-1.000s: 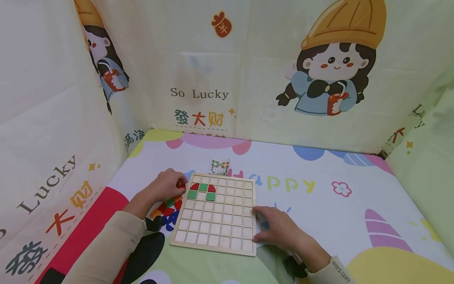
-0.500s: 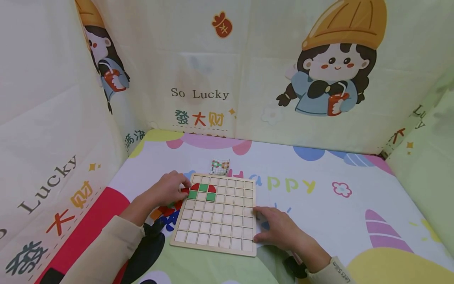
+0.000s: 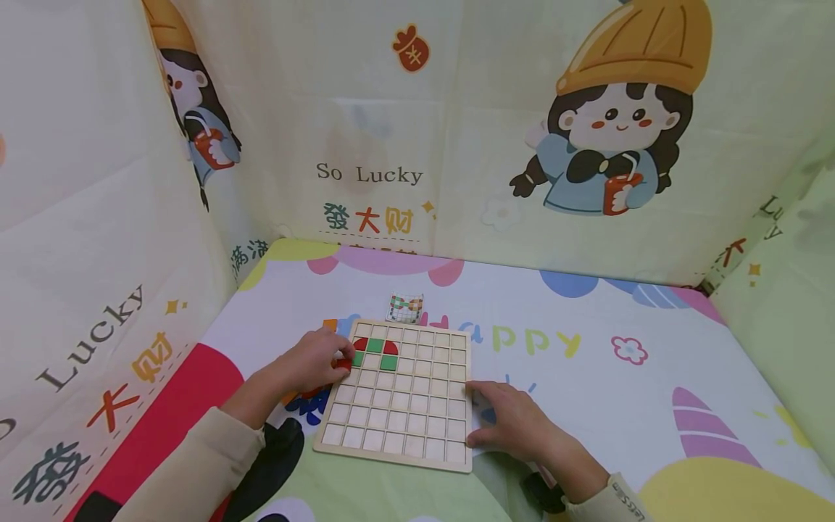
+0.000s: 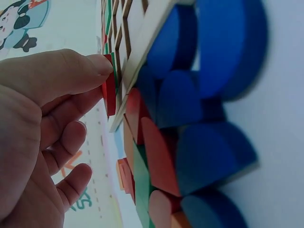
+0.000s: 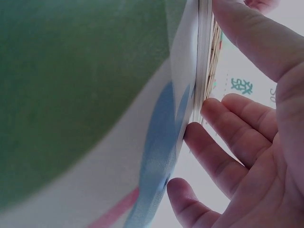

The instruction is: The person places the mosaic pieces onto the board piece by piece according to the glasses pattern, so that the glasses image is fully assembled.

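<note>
My left hand [image 3: 314,360] pinches a small red block [image 4: 109,90] between thumb and fingers, just over the left edge of the wooden grid board [image 3: 398,420]. The block's full outline is hidden by my fingers. Red pieces [image 3: 391,348] and green pieces [image 3: 388,362] fill several cells at the board's upper left. On the opposite side, my right hand [image 3: 512,417] touches the right edge of the board with thumb and fingertips, its other fingers loosely extended.
Loose blue blocks [image 4: 204,152], with red, green and orange ones, lie left of the board, partly under my left hand. An orange piece [image 3: 330,324] lies beyond that hand. A small pattern card [image 3: 405,307] stands behind the board. Printed cloth walls surround the table.
My left hand has moved right and slightly nearer with the red block, from the loose pile to the board's left edge. An orange piece beyond it is now uncovered. My right hand stays put.
</note>
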A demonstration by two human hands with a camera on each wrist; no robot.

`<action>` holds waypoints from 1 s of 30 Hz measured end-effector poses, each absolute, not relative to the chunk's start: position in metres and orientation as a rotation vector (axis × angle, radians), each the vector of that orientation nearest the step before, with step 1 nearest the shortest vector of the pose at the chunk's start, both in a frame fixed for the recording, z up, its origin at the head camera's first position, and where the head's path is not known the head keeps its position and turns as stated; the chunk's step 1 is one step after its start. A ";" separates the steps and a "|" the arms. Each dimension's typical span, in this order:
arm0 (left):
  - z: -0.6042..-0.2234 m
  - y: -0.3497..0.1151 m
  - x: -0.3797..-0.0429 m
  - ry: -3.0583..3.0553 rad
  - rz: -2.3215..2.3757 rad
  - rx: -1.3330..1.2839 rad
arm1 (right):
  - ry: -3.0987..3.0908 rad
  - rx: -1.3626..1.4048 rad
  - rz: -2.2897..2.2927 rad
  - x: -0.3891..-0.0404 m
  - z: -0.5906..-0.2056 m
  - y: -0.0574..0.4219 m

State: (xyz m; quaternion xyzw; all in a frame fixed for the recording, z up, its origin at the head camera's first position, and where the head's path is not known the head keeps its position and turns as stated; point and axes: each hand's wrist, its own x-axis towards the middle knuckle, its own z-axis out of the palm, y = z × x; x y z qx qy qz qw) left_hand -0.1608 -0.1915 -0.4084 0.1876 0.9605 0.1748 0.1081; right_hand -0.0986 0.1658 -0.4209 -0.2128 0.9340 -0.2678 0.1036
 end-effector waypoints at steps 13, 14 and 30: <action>-0.411 -0.191 -0.155 2.836 0.542 0.675 | 2.758 -0.629 -0.790 -0.099 -0.421 0.166; -0.412 -0.192 -0.154 2.838 0.549 0.680 | 2.759 -0.629 -0.790 -0.098 -0.421 0.166; -0.413 -0.195 -0.151 2.808 0.658 0.645 | 2.777 -0.644 -0.779 -0.099 -0.422 0.167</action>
